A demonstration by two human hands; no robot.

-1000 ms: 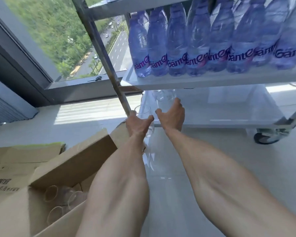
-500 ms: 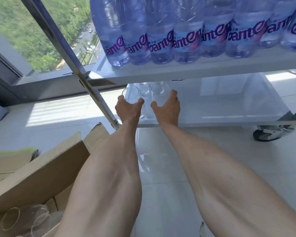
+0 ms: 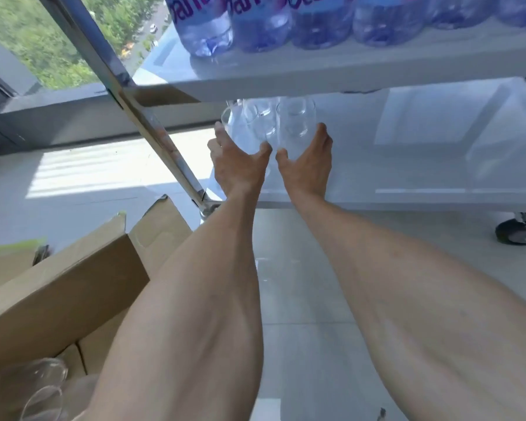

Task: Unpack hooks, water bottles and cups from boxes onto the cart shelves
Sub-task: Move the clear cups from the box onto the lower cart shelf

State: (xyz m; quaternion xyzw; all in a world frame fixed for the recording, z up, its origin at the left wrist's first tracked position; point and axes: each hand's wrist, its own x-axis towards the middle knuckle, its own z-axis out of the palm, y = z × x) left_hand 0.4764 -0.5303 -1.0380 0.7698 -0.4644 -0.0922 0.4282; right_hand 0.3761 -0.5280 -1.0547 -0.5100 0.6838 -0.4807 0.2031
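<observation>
My left hand [image 3: 236,165] grips a clear glass cup [image 3: 240,133] and my right hand [image 3: 308,161] grips another clear cup [image 3: 296,123]. Both cups are over the left end of the cart's white bottom shelf [image 3: 407,165], under the middle shelf [image 3: 346,74]. A third clear cup [image 3: 263,112] stands just behind them. Several purple-labelled water bottles [image 3: 255,22] stand in a row on the middle shelf. Whether the held cups touch the shelf I cannot tell.
An open cardboard box [image 3: 64,287] at lower left holds more clear cups [image 3: 40,387]. The cart's metal post [image 3: 140,117] slants down just left of my left hand. A caster wheel [image 3: 518,232] is at right. A window sill runs behind on the left.
Both hands have carried the cups from the shelf's front edge further in under the middle shelf. The view has dropped lower and closer to the cart.
</observation>
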